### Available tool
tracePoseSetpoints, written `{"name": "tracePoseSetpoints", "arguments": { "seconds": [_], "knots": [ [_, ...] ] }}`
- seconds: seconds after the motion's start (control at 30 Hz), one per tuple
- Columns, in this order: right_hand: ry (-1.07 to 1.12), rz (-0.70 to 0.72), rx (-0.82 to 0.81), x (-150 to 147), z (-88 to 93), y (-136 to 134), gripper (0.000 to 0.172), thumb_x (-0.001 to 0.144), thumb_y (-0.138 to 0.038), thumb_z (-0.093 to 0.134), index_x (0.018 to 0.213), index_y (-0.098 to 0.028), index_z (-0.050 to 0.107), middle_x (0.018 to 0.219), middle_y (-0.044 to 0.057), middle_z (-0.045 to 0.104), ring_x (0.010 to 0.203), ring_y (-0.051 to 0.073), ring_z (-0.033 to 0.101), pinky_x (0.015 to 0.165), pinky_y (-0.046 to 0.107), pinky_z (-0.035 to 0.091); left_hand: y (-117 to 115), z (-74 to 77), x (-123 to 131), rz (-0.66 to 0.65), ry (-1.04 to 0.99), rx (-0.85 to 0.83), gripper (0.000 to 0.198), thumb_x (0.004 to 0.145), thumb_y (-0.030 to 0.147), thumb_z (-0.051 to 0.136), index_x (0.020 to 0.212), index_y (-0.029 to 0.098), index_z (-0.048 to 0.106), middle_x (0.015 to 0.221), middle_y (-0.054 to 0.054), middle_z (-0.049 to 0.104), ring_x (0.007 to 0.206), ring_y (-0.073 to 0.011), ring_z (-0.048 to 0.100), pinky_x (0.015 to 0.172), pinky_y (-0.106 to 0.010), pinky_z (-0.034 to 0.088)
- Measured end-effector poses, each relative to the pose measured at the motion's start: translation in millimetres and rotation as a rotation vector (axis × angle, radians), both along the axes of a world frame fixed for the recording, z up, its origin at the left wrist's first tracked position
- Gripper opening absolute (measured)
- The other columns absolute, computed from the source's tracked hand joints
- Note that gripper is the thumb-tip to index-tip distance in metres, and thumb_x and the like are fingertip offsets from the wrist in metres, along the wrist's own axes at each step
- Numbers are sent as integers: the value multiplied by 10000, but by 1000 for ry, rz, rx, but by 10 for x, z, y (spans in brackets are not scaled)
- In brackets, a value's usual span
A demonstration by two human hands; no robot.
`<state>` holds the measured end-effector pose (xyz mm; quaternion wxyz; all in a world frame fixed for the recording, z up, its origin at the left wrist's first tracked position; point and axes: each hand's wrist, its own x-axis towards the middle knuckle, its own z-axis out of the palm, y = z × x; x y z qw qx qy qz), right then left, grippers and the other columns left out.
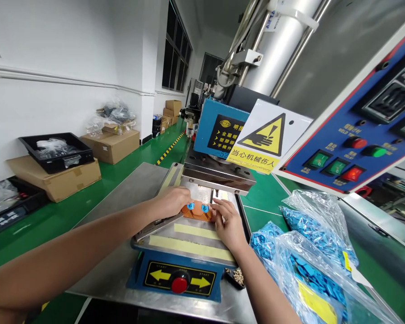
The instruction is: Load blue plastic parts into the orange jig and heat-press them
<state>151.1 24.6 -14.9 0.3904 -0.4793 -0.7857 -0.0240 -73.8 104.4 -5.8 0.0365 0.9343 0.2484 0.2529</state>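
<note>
Both hands meet at an orange block (197, 212) that sits on the metal plate (189, 234) of a small press (219, 135), just below its ram. The left hand (173, 200) is curled over the block's left end, knuckles up; whether it grips or only presses cannot be told. The right hand (227, 222) is loosely open, its fingertips (217, 208) against the block's right end, closed around nothing. Two small blue pieces (190, 206) rest side by side on top of the block, between the hands. Yellow tape strips (192, 246) cross the plate nearer the person, and a red button (179, 284) sits between two yellow arrows on the press's near face. A yellow warning sign (268, 139) hangs above, with a blue control panel (354, 139) to its right. Clear bags of blue pieces (310, 265) lie on the green table (263, 202) at the right. Far left, cardboard boxes (111, 146) and a black tray (56, 150) stand along the wall.
</note>
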Motion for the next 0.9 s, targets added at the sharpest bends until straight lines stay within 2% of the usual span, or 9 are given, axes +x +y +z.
{"name": "tracePoseSetpoints", "arguments": {
  "seconds": [0.1, 0.23, 0.37, 0.5, 0.6, 0.73, 0.8, 0.9],
  "knots": [
    [46, -62, 48, 164, -33, -136, 301, 840, -98, 450, 1001, -236, 663, 1105, 86, 669, 1056, 245, 564, 925, 451, 467, -2, 0, -17, -2, -42, -54, 301, 847, 155, 444, 877, 232, 733, 812, -57, 685, 776, -196, 603, 668, -282, 468],
    [106, -219, 33, 539, -177, -480, 278, 858, -153, 453, 1057, -240, 626, 1105, 94, 652, 1043, 244, 574, 877, 436, 485, 3, -6, -47, -1, -12, -34, 334, 844, 108, 434, 925, 241, 729, 892, -47, 697, 835, -191, 610, 696, -267, 468],
    [117, -389, -112, 889, -361, -903, 261, 864, -216, 445, 1060, -228, 616, 1036, 83, 652, 938, 226, 613, 781, 372, 522, 10, -9, -64, -17, 89, 74, 341, 851, 80, 425, 963, 217, 716, 946, -49, 700, 865, -190, 601, 724, -272, 465],
    [-45, -318, -345, 954, -468, -1159, 232, 880, -264, 471, 1004, -214, 661, 969, 82, 671, 921, 226, 611, 808, 352, 498, -9, 38, -55, -4, 116, 47, 323, 863, 93, 431, 943, 213, 720, 939, -39, 703, 865, -183, 605, 714, -259, 453],
    [-213, -270, -460, 851, -495, -1169, 235, 871, -240, 506, 1033, -221, 675, 974, 91, 684, 971, 254, 576, 837, 378, 453, -49, 115, -31, 48, 68, -82, 299, 864, 127, 450, 930, 215, 728, 956, -42, 704, 878, -187, 617, 748, -270, 453],
    [-445, -313, -543, 739, -522, -1053, 182, 817, -193, 575, 950, -236, 692, 963, 79, 690, 978, 274, 560, 829, 394, 396, -120, 220, -5, 105, 38, -252, 268, 857, 186, 474, 954, 207, 723, 989, -54, 704, 890, -205, 629, 773, -287, 457],
    [-542, -312, -574, 726, -554, -994, 173, 823, -163, 544, 889, -222, 693, 949, 74, 681, 940, 255, 576, 805, 375, 387, -153, 248, -11, 136, 7, -305, 268, 856, 233, 483, 991, 210, 713, 1021, -55, 700, 920, -210, 629, 787, -285, 463],
    [-612, -268, -605, 738, -631, -930, 249, 823, -86, 468, 862, -190, 691, 925, 80, 667, 886, 217, 596, 774, 330, 390, -211, 262, -51, 210, -58, -355, 276, 839, 310, 505, 1003, 225, 710, 1043, -42, 703, 917, -209, 639, 784, -275, 484]
  ]
}}
